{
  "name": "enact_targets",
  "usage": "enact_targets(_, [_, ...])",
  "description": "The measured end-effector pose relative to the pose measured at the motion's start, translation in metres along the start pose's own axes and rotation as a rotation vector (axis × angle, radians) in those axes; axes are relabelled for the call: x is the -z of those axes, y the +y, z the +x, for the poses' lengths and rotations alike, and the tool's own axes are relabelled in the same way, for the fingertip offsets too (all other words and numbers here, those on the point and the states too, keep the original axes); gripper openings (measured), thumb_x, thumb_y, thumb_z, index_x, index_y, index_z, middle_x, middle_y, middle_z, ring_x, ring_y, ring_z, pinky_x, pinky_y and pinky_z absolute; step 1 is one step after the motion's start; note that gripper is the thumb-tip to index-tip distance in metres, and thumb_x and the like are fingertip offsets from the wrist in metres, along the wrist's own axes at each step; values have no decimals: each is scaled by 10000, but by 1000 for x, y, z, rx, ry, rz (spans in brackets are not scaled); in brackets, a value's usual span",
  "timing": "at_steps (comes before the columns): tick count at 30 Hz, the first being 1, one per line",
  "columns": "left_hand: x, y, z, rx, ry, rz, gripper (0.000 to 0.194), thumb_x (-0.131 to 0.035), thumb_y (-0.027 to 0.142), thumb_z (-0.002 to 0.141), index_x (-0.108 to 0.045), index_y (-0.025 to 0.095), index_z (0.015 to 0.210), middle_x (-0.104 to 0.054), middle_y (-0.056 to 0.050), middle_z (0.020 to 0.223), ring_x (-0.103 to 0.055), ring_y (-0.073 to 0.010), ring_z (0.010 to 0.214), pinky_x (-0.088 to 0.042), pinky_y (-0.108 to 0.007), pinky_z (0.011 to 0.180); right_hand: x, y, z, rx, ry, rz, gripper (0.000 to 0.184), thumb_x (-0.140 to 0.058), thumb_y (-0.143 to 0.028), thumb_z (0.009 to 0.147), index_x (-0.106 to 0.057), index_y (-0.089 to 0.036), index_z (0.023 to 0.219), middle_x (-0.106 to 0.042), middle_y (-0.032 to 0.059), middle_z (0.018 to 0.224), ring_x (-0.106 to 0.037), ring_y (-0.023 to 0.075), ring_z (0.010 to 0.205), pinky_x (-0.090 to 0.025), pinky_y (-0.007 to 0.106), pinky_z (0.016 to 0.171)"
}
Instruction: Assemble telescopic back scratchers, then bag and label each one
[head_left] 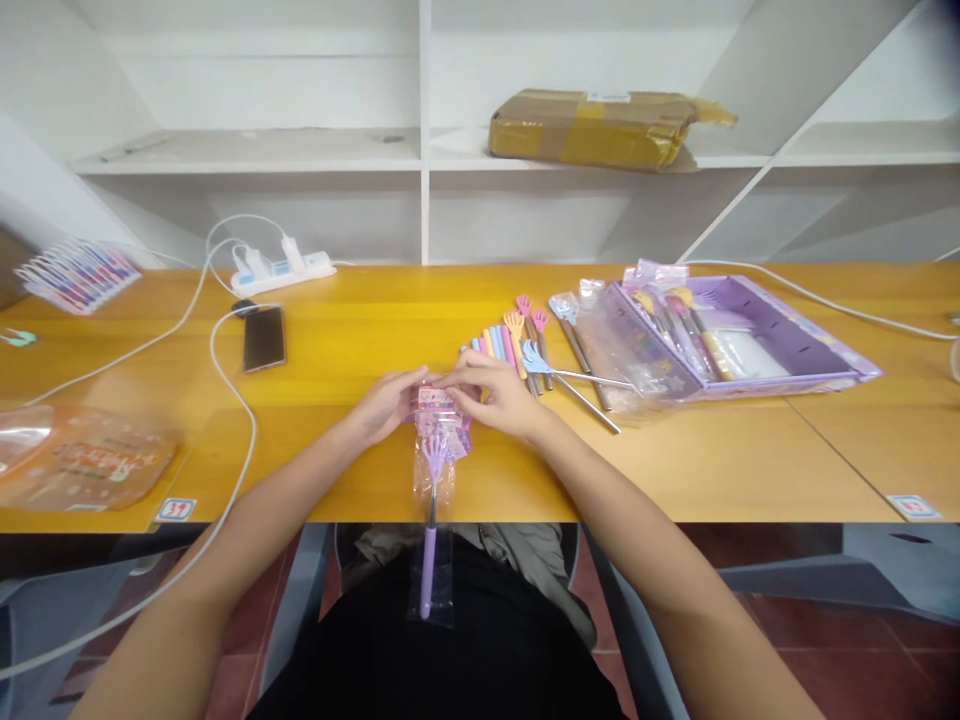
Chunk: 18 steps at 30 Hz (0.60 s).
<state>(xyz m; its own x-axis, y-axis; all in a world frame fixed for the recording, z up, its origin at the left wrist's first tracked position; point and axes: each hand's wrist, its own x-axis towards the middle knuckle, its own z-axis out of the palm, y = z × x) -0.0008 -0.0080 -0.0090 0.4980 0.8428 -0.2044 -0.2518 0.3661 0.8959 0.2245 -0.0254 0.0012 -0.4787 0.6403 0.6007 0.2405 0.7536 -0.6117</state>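
Note:
A purple back scratcher (428, 575) with a claw-shaped head lies inside a clear plastic bag (444, 600), its handle hanging past the table's front edge. At the bag's top is a pink printed card (439, 400). My left hand (391, 405) grips the card's left side, with fingers closed at its upper edge. From the right, my right hand (495, 393) pinches the same top edge. More printed cards lie beneath, partly hidden. Right of my hands are a blue-headed back scratcher (536, 360), other metal-stemmed ones, and a row of coloured handles (495, 342).
An open purple box (787, 375) holds bagged back scratchers at the right, with loose clear bags (622, 350) beside it. Leftward are a phone (264, 338), a power strip (285, 272), white cables, an orange pouch (90, 458) and a rack of pens (79, 275).

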Motion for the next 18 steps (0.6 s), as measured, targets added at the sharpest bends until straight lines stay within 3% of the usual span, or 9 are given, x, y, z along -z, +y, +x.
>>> enact_targets(7, [1,0,0,-22,-61,46,465,-765,553,906,-855,132,1080,-828,-144,1124,-747,-260,1022,-538,-344,947,0,-1,-2,31,-52,-39,227,-606,-311,1062,-813,-264,1142,-470,7,825,-503,190,786,-434,346,722])
enact_targets(12, [-1,3,-2,-38,-61,45,463,-746,564,931,-846,150,1113,-824,-143,1149,-759,-267,1017,-561,-356,925,1,-4,2,-140,120,-67,277,-681,-371,1026,-726,-282,1285,-506,19,933,-486,184,777,-440,342,720])
enact_targets(18, [-5,5,-5,-29,-111,101,520,-808,599,865,-817,151,1127,-803,-147,1152,-755,-255,993,-581,-358,883,0,3,4,-216,142,15,122,-709,-344,1004,-738,-226,988,-519,-17,774,-473,156,695,-397,304,660])
